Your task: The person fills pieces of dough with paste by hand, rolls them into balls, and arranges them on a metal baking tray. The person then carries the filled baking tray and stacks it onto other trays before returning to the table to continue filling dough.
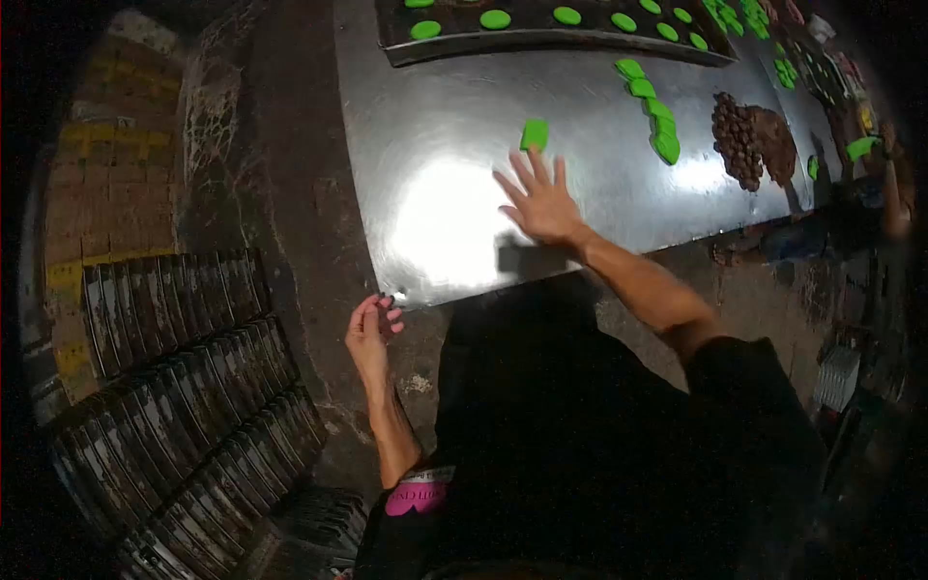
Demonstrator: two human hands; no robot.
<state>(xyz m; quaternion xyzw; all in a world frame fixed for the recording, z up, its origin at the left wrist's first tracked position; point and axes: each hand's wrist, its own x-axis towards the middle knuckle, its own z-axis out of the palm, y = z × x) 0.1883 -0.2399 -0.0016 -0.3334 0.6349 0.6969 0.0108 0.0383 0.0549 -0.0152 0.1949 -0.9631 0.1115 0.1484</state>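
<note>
My right hand [543, 205] is over the shiny metal table [599, 193] with its fingers spread and holds nothing. Its fingertips reach the near edge of a flat bright-green dough piece [534, 134]; whether they touch it I cannot tell. At the table's near left corner, my left hand [370, 329] is raised with curled fingers. Something small and dark shows at its fingertips, too small to name. Farther right lies a row of overlapping green dough pieces [661, 126]. Beyond it sit a cluster of small brown balls [737, 145] and a brown lump of paste [774, 145].
A dark baking tray [561, 41] with green discs stands at the table's far side. More green pieces [739, 14] lie at the far right. Racked dark metal trays [184, 396] fill the floor at left. Another person's arm [894, 193] shows at the right edge.
</note>
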